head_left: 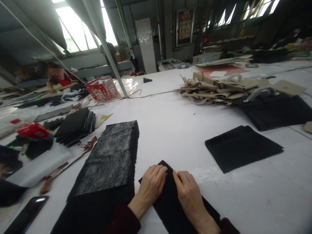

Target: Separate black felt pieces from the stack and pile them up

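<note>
A black fabric piece (168,201) lies on the white table in front of me, its far end narrowing to a corner. My left hand (152,182) has its fingers curled and pressed together on the far left part of this fabric. Along the right edge, my right hand (191,195) grips it with bent fingers, the thumb side facing the left hand. Left of my hands stands a tall stack of black fabric pieces (104,162), with a speckled grey surface on its upper part. Apart from both hands, a flat black fabric panel (243,148) lies to the right.
Beige fabric pieces (212,87) are heaped at the back right beside a black bag panel with a handle (275,107). On the left are folded black pieces (76,125), a red patterned box (102,90) and a phone (26,216). A co-worker (60,79) sits far left.
</note>
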`<state>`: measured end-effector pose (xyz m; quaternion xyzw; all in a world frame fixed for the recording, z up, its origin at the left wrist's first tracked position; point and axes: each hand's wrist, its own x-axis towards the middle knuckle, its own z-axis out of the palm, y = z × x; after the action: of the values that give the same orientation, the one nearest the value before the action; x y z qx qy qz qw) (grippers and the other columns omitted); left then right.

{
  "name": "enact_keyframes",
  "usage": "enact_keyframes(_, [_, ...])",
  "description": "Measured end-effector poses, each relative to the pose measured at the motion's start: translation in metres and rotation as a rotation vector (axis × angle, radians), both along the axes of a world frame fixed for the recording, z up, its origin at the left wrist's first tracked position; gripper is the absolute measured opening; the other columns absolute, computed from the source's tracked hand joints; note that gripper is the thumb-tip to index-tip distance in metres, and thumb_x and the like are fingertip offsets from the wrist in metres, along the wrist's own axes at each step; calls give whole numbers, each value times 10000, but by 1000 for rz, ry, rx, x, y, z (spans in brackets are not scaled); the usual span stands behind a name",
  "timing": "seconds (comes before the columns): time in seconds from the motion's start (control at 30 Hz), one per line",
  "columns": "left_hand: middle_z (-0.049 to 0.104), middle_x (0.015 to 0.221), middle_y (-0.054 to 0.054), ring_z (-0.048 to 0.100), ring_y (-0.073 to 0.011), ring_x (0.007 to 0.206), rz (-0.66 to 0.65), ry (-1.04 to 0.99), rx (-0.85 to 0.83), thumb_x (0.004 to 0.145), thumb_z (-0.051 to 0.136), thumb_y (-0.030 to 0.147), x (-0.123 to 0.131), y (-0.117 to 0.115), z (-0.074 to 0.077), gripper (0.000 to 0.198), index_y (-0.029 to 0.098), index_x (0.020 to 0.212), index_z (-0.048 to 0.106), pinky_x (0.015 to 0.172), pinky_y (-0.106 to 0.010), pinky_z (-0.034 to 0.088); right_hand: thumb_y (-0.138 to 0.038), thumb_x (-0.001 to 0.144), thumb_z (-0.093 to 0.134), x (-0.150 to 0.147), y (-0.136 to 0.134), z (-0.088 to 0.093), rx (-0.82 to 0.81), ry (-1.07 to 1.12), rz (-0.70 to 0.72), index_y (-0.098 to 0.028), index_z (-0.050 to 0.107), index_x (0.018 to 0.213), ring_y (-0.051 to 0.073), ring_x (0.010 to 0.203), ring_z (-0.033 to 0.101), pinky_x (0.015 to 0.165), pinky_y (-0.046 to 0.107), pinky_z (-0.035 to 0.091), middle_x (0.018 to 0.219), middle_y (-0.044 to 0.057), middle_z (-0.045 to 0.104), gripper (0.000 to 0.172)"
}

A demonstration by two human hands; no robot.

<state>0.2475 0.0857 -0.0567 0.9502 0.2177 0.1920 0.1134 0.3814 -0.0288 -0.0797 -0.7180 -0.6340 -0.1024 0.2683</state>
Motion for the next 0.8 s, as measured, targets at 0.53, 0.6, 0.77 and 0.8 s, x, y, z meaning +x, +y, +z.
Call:
enact_keyframes(0.53, [552,1225,-95,540,-248,1070,11,145,27,901,448,54,1,6,3,562,267,1422,453,926,-434,498,-1,908,380,-1,2,-1,-67,-14,10,-76,542,1274,243,839,508,768,410,465,925,103,546,407])
enact_keyframes(0.6, [547,1234,-91,536,-247,1081,18,145,21,897,449,46,1,7,2,575,273,1426,450,939,-429,493,-6,912,375,-1,2,-1,-69,-13,8,-86,534,1286,243,840,511,775,410,466,928,102,547,414])
enact_keyframes(0.77, [540,1250,-87,532,-252,1096,38,142,10,909,444,58,0,7,1,566,286,1427,448,945,-432,488,-16,914,362,-1,2,-3,-58,-7,2,-122,524,1297,243,833,514,773,406,469,929,95,548,429])
enact_keyframes(0.8, [540,1251,-85,532,-251,1097,40,141,8,909,446,60,1,7,1,564,287,1426,449,946,-431,488,-16,912,363,-1,2,-3,-60,-7,2,-124,523,1296,242,830,514,770,405,469,930,94,548,430])
